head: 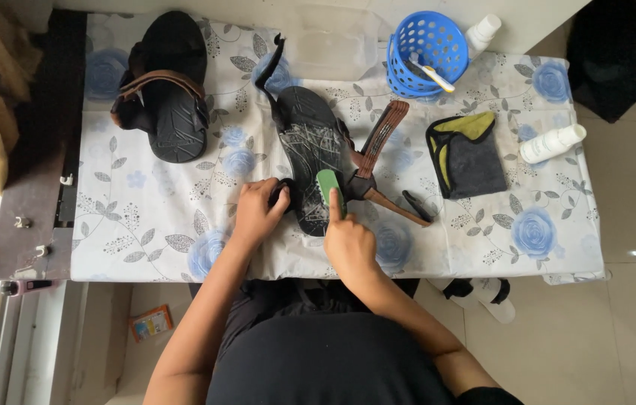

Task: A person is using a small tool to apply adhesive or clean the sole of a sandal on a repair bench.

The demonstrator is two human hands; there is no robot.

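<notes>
Fingers of the right hand (348, 244) are being closed around a green oblong brush (330, 192), pressed on the dark upturned sandal sole (310, 146), whose long axis runs away from the person; the sandal's near end is being gripped by the left hand (255, 212) on the floral-clothed worktop (145, 217).

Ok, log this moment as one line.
left hand: grips sandal | right hand: presses green brush on sole | table: second sandal, blue basket

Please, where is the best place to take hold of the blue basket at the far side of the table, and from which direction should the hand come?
Probably its upper rim. The blue basket stands upright with its open mouth facing up, so a hand coming from above can pinch the rim on the near side. The white brush inside leans toward the right, and a white bottle is close there, so avoid that side.
</notes>
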